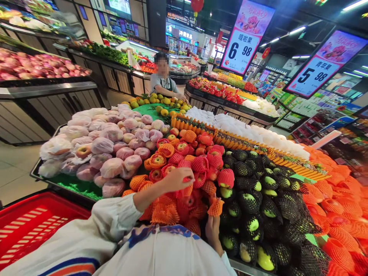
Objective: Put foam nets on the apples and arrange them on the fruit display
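My left hand (pixel 179 178) reaches over a pile of red apples (pixel 182 147) in pink and orange foam nets. Its fingers are curled down, and whatever lies between them is hidden. Lower and to the right, my right hand (pixel 212 227) is closed around an orange foam net (pixel 215 207); whether fruit sits inside it cannot be made out. Close beside that hand, green fruit (pixel 253 225) in black foam nets fills the right part of the stand. Several loose orange nets (pixel 165 211) lie under my left forearm.
Thin-wrapped pale apples (pixel 102 145) are heaped at left. A red basket (pixel 43 226) stands at lower left. Orange-netted fruit (pixel 342 214) lies at far right, white-wrapped fruit (pixel 238 128) behind an orange divider (pixel 241 142). Another person (pixel 163 78) stands across the stand by yellow-green fruit (pixel 163 100).
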The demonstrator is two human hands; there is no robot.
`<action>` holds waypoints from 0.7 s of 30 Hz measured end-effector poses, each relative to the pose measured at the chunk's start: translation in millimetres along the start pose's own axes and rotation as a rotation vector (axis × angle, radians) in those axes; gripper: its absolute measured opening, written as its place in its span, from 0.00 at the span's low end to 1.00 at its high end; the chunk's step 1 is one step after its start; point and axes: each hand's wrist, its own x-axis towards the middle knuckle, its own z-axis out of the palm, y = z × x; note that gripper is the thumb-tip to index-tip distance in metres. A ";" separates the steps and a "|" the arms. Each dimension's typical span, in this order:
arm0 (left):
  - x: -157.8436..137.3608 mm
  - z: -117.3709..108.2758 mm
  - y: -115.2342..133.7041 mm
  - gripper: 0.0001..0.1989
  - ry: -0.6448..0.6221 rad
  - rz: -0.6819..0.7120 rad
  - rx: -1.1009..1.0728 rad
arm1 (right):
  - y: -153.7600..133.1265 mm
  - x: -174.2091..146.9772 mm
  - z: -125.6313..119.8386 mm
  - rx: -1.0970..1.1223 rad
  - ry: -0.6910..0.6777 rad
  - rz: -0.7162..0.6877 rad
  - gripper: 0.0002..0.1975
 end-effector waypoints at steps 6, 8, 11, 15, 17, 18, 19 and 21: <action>81.9 -17.3 -63.1 0.10 0.179 -0.318 0.075 | 22.5 -3.6 8.3 -0.061 -0.030 -0.032 0.20; 107.2 -9.2 -81.9 0.11 0.136 -0.362 0.128 | 23.6 -1.6 9.4 -0.066 -0.015 -0.065 0.21; 137.7 9.6 -103.1 0.13 0.046 -0.372 0.175 | 28.4 0.3 10.1 -0.104 0.007 -0.085 0.23; 167.1 35.3 -122.9 0.19 -0.086 -0.355 0.219 | 37.9 0.1 9.1 -0.169 0.038 -0.019 0.25; 179.0 45.6 -131.2 0.23 -0.141 -0.350 0.234 | 41.4 -0.1 8.6 -0.189 0.072 0.019 0.25; 184.1 49.8 -135.0 0.26 -0.164 -0.345 0.237 | 42.8 -0.3 8.4 -0.192 0.087 0.028 0.25; 188.4 53.4 -138.4 0.28 -0.181 -0.337 0.238 | 43.9 -0.5 8.4 -0.190 0.097 0.033 0.25; 194.2 58.6 -143.6 0.30 -0.197 -0.305 0.227 | 45.6 -1.3 8.5 -0.183 0.110 0.037 0.24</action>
